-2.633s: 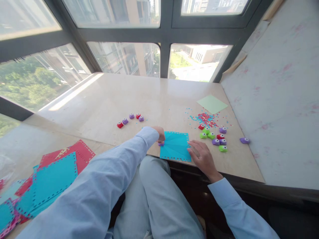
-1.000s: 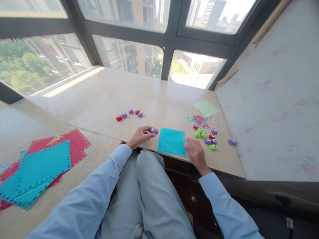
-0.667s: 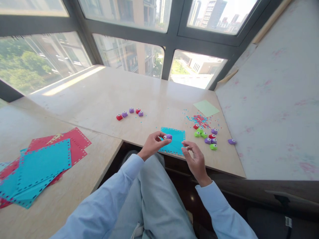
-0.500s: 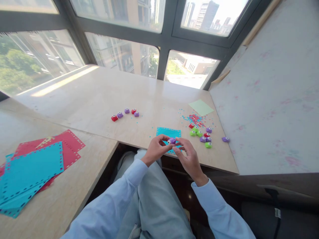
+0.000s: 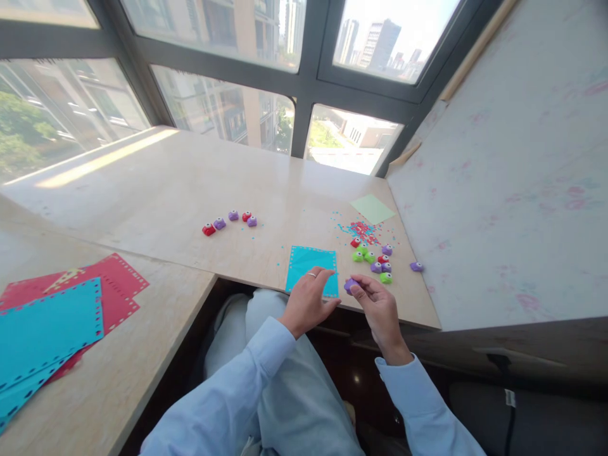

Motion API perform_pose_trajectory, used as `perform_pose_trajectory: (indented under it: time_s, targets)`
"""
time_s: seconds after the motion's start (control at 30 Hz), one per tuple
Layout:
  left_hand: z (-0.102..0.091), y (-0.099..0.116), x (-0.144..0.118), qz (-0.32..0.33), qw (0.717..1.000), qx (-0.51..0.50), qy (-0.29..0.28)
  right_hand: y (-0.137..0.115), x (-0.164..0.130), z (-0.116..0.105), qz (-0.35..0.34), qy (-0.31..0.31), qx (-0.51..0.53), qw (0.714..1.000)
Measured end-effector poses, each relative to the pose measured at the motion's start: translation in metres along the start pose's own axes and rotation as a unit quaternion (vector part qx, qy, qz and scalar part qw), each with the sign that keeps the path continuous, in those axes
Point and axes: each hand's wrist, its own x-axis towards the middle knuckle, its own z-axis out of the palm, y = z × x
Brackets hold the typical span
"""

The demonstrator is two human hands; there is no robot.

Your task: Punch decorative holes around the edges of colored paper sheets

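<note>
My right hand [image 5: 380, 310] pinches a small purple craft punch [image 5: 351, 286] between thumb and fingers, just off the right edge of a blue paper sheet [image 5: 304, 263]. Small holes run along this sheet's edges, and it lies at the table's front edge. Over its lower right part is my left hand [image 5: 310, 303], fingers apart and holding nothing; whether it touches the paper I cannot tell. Beyond my right hand stands a cluster of red, green and purple punches, among them a green punch [image 5: 386, 278].
Several red and purple punches, such as a red one [image 5: 208, 230], stand further left. Red and blue confetti [image 5: 361, 232] lies near a pale green sheet [image 5: 373, 209]. Punched blue sheets [image 5: 52, 316] and red sheets [image 5: 124, 278] overlap at far left. A wall [image 5: 503, 209] borders the right.
The purple punch has passed from between both hands into my right hand, which moved right. My left hand let go and came down over the blue sheet. The view shifted slightly.
</note>
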Motion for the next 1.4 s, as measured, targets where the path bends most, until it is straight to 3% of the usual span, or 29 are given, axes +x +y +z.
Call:
perform_pose_trajectory:
  time_s: [0.23, 0.37, 0.53, 0.8, 0.93, 1.07, 1.23, 1.4]
  targets:
    - [0.012, -0.012, -0.006, 0.065, 0.987, 0.127, -0.076, 0.024, 0.021, -0.027, 0.036, -0.073, -0.031, 0.996]
    - [0.02, -0.022, -0.009, 0.065, 0.983, 0.145, -0.093, 0.035, 0.039, -0.036, 0.046, -0.064, -0.055, 0.995]
    - [0.024, -0.036, -0.012, 0.066, 0.989, 0.114, -0.061, 0.042, 0.061, -0.043, 0.002, -0.038, -0.11, 0.993]
    - [0.028, -0.042, -0.016, 0.077, 0.995, 0.055, -0.022, 0.036, 0.074, -0.035, -0.142, -0.135, -0.272, 0.942]
    - [0.03, -0.042, -0.015, 0.071, 0.997, 0.038, 0.01, 0.038, 0.075, -0.029, -0.142, -0.151, -0.262, 0.942]
    - [0.029, -0.038, -0.016, 0.073, 0.995, 0.071, 0.005, 0.044, 0.074, -0.025, -0.142, -0.132, -0.25, 0.948]
    - [0.028, -0.037, -0.018, 0.09, 0.992, 0.094, -0.004, 0.043, 0.069, -0.02, -0.187, -0.095, -0.288, 0.934]
    - [0.029, -0.039, -0.019, 0.089, 0.994, 0.064, 0.023, 0.038, 0.064, -0.016, -0.186, -0.09, -0.308, 0.929]
